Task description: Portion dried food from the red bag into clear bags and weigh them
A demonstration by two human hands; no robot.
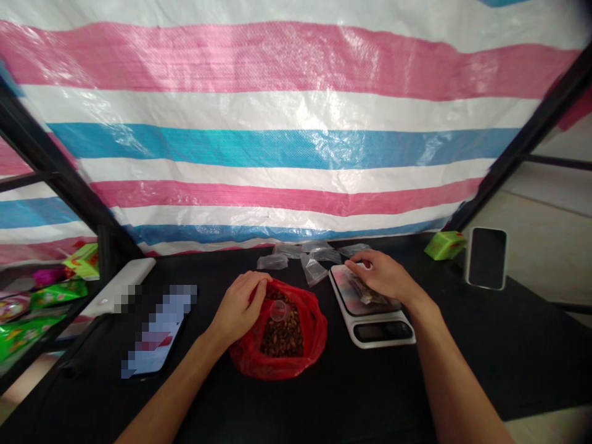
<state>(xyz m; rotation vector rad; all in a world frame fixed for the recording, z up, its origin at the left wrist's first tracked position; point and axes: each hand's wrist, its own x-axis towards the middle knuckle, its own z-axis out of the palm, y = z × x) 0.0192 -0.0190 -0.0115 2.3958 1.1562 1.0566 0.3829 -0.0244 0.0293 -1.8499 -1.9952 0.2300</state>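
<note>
A red plastic bag (316,333) stands with its mouth wide, holding many small brown seeds or beans (282,339) and a small clear cup (279,311). My left hand (243,305) is closed on the bag's left rim, fingers over the edge. To the right is a white kitchen scale (354,336) with a dark display. A small clear packet (369,296) with brown contents lies on its metal plate. My right hand (386,277) is over the plate, its curled fingers at the packet's upper end; the fingertips are partly hidden.
Several clear plastic bags (313,269) lie behind the red bag and scale. A phone (161,333) and a long white object (121,285) lie at left. At right, a white-framed device (486,258) stands beside a green box (444,245). Striped sheeting (287,148) hangs behind the black table (361,401).
</note>
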